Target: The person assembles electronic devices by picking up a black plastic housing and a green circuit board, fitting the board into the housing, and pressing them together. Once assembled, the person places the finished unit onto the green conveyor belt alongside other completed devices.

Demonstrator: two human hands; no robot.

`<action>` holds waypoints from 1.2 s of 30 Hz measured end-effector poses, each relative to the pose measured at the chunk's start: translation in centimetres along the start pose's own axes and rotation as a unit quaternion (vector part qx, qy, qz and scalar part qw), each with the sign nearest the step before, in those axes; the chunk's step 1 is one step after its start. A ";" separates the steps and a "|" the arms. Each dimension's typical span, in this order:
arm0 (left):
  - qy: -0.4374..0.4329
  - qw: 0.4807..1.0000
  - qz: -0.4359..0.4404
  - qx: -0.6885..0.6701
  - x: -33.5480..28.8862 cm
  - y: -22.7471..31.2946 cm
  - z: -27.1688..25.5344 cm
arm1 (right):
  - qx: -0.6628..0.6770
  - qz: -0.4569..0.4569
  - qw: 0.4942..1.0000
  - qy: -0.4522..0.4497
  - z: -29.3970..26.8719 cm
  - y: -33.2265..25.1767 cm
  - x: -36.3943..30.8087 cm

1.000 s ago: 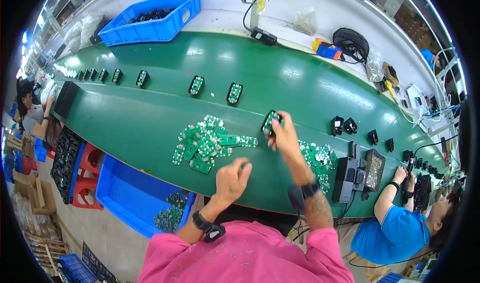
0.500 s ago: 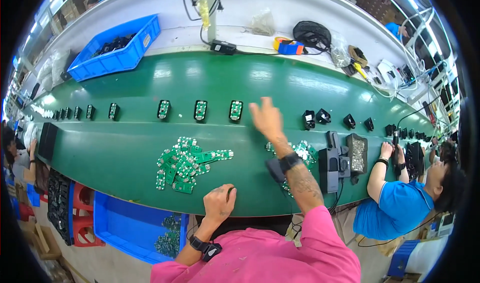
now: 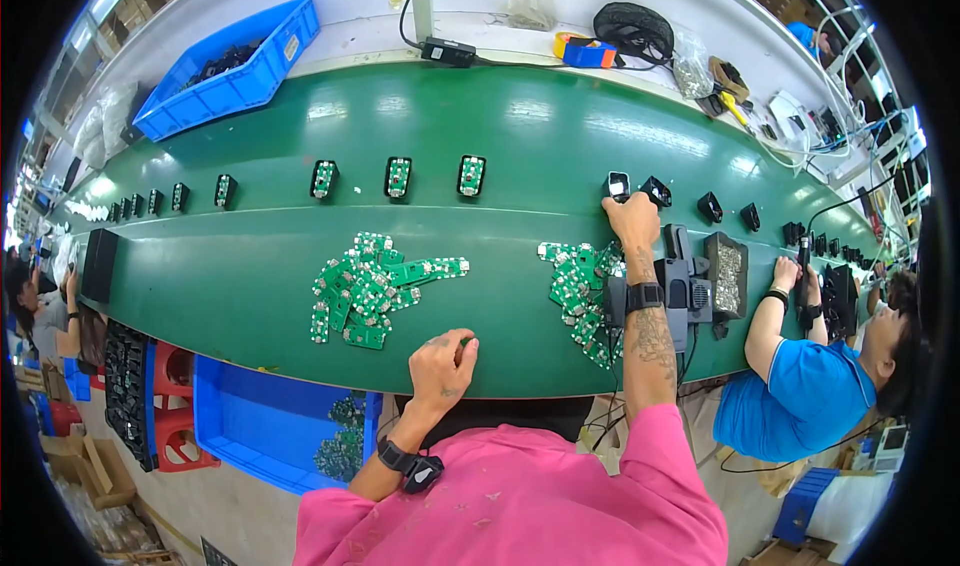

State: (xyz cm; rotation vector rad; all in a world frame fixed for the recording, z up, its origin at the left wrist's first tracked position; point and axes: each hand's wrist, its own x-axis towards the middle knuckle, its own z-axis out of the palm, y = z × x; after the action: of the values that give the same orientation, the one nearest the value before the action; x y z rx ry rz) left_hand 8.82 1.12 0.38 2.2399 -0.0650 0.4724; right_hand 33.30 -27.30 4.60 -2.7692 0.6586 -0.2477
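My right hand point(image 3: 633, 220) has its fingertips closed on the near end of a small black plastic housing point(image 3: 618, 183) with a pale inside. Close by on the right stands another black housing point(image 3: 656, 191). Above the table's near edge, my left hand point(image 3: 443, 368) is curled closed. A dark bit shows by its thumb, too little to name. Several housings hold green circuit boards, among them one housing point(image 3: 472, 176) left of my right hand. Loose green circuit boards lie in a left pile point(image 3: 365, 291) and a right pile point(image 3: 577, 291), the latter partly behind my right forearm.
Black devices point(image 3: 684, 291) and a box of small metal parts point(image 3: 727, 276) stand right of my forearm. A blue bin point(image 3: 235, 84) sits at the back left, a blue tray point(image 3: 270, 431) below the table edge. A person in blue point(image 3: 815, 391) works at the right.
My right hand has moved right, from beside the nearest filled housing to the black housing, and closed on it. My left hand stays curled. The whole view has shifted slightly.
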 end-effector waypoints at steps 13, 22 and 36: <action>0.019 0.850 -0.240 -0.468 1.1 -0.9 1.1 | 0.158 -0.397 0.832 -0.354 -4.0 -4.8 -20.3; 0.043 0.778 -0.264 -0.569 0.8 -1.4 0.4 | -0.070 -0.389 0.919 0.003 2.4 -4.4 -13.3; 0.002 0.750 -0.253 -0.611 1.1 -1.9 -0.3 | 0.097 -0.356 0.923 -0.109 2.5 -2.8 -4.4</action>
State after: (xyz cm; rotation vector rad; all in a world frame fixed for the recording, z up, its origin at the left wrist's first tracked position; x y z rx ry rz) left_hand 10.16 2.71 -0.44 0.8729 0.1903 0.0466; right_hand 31.20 -22.28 2.65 -2.6637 -0.4270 -0.1302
